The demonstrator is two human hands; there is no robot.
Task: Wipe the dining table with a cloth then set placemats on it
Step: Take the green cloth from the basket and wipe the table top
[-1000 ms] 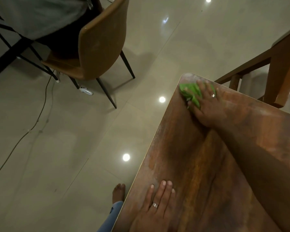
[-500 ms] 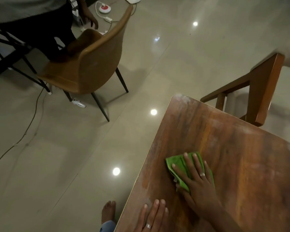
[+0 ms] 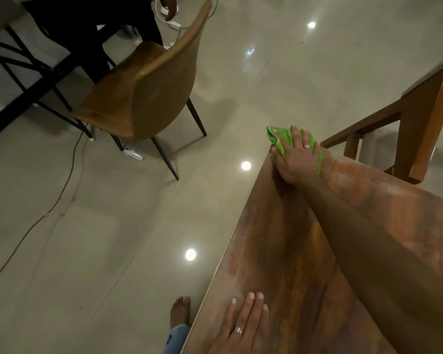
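- Our right hand (image 3: 296,155) is at the far corner of the dining table (image 3: 287,251), arm stretched out across the top.
- It lies flat on the green cloth (image 3: 281,141), fingers spread and straight, pressing it onto the wood. No curl round it that we can see.
- The cloth sits right on the far corner; its crumpled left edge sticks out past the fingers and seems to overhang the table edge slightly.
- There is a ring on one finger of the right hand.
- Our left hand (image 3: 243,325) is at the near left edge of the table, palm down, fingers straight and together, resting on the wood. It grasps nothing. It also wears a ring.
- The tabletop is dark brown wood with paler, dusty-looking patches on the far right side.
- Our bare foot (image 3: 180,311) and a jeans cuff (image 3: 175,338) are on the floor just left of the table's near edge.
- A wooden chair (image 3: 420,123) is at the right, just beyond the far corner; only part of its frame shows.
- A tan shell chair (image 3: 143,93) with thin black legs is at the far left, well apart from the table.
- A second person in dark trousers (image 3: 92,29) stands beyond that chair, one hand hanging down.
- A cable (image 3: 62,190) runs across the glossy tiled floor (image 3: 113,251) on the left, and a small white object (image 3: 133,154) lies near the tan chair's legs.
- The tiles show ceiling-light reflections.
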